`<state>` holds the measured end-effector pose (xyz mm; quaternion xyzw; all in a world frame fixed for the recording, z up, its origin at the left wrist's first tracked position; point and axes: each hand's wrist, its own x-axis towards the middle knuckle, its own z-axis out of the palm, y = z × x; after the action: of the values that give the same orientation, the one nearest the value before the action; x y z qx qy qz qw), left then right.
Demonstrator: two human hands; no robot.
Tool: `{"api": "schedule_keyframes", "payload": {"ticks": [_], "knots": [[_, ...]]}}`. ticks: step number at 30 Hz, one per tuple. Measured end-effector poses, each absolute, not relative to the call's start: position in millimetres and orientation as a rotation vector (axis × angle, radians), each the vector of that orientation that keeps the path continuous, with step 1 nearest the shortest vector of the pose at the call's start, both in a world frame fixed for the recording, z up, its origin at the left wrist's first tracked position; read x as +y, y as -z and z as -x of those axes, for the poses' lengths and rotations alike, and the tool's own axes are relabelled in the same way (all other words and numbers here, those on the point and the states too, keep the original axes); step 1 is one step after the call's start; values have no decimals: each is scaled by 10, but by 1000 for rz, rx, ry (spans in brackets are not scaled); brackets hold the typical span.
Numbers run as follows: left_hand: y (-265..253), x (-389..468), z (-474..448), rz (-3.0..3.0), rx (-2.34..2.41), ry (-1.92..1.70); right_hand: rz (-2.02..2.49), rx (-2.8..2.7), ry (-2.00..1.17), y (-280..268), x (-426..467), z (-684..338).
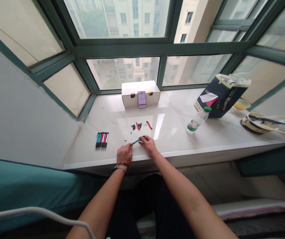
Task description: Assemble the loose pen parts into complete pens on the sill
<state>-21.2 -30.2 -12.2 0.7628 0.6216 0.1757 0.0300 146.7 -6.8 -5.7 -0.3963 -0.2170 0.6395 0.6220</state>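
A blue pen (136,141) with a dark grip end is held just above the white sill, near its front edge. My left hand (124,154) pinches its dark lower end, and my right hand (146,145) pinches its other end. Beyond the hands lie loose pen parts (137,126), some red and some black, with a red barrel (149,125) a little to the right. A tiny silver piece (125,140) sits near my left hand. Farther left, several pens (102,140) in blue, red and white lie side by side in a row.
A white box (129,98) stands against the window, with a small purple packet (141,99) at its front. To the right are a green-capped plastic bottle (199,120), a dark paper bag (222,96) and a takeaway bowl (253,123). The sill (172,147) drops off near me.
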Motion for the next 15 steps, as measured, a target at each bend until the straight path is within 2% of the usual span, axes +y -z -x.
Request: {"api": "schedule_keyframes", "payload": {"ticks": [15], "knots": [[134,-303,203,-2331,1925,-621,1007,-637,-1493,94,-62,-1454]]}}
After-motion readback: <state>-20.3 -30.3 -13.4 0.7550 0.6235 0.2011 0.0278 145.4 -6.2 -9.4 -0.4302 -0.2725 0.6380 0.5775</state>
